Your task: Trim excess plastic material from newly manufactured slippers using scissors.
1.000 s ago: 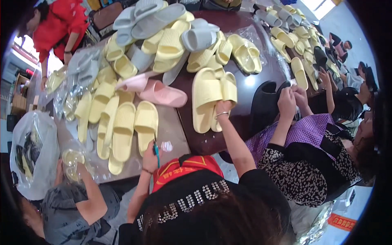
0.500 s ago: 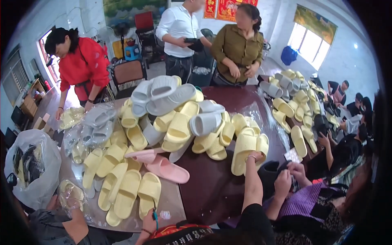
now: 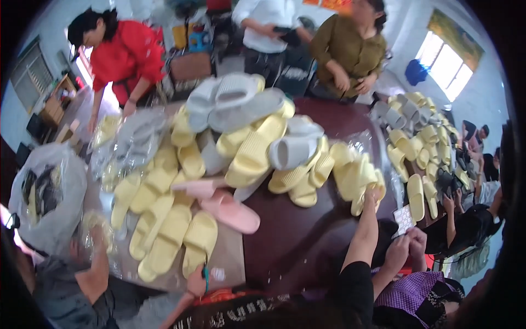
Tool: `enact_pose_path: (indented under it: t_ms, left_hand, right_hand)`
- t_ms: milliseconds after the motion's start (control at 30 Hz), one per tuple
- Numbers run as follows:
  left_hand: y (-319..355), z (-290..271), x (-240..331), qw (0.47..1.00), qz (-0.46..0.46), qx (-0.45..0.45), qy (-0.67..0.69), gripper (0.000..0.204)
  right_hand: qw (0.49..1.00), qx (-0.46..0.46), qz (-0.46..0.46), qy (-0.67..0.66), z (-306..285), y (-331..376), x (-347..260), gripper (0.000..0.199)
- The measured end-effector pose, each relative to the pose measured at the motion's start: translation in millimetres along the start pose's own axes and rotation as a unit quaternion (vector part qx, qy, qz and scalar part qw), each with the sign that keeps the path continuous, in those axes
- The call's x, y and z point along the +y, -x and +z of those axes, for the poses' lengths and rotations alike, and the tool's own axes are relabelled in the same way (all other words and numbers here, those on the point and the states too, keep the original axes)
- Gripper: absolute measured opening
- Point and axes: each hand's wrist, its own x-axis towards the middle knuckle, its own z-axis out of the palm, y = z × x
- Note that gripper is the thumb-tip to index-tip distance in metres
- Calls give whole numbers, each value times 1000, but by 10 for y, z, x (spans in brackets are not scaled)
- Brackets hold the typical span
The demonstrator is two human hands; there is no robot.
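Daylight enters through the bright rectangular window (image 3: 449,57) far right; the whole scene is motion-blurred, with fisheye-bent, dark edges.

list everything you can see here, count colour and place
yellow slippers: many, pale yellow, heaped across the table's middle and left
grey slippers: several, grey, on top of the heap at the far side
pink slippers: two, pink, near the table's middle
table: one, dark brown, under the heap
second pile of slippers: many, yellow and grey, on the right
clear bags: several, transparent, far left of the table
plastic sack: one, whitish, left edge
people: several, around both piles
right hand: one, touching a yellow slipper at the heap's right edge
left hand: one, holding a small teal tool at the table's near edge
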Motion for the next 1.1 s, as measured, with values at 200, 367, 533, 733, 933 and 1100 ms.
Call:
enact_pose_path:
  t_ms: [200,367,533,733,933,1100]
  left_hand:
    - [-55,46,193,994,21,78,73,46]
    - [62,-78,232,993,-9,95,69,40]
    - [283,-36,-94,989,3,120,81,42]
    - [366,-185,-225,972,19,226,61,45]
    - [220,-676,-52,966,-43,255,-13,46]
    - [93,-837,-171,894,116,366,-230,46]
  right_hand:
    - [962,51,-27,-267,-713,888,-1872,46]
    - [816,-178,-116,-538,-903,2499,-2615,30]
    - [687,-485,-316,-439,-877,4312,-2858,42]
    - [765,-338,-409,-365,-1080,5275,-3241,66]
    - [764,-364,-426,-321,-967,4735,-3089,60]
    - [792,-392,-406,-235,-1139,4309,-2484,50]
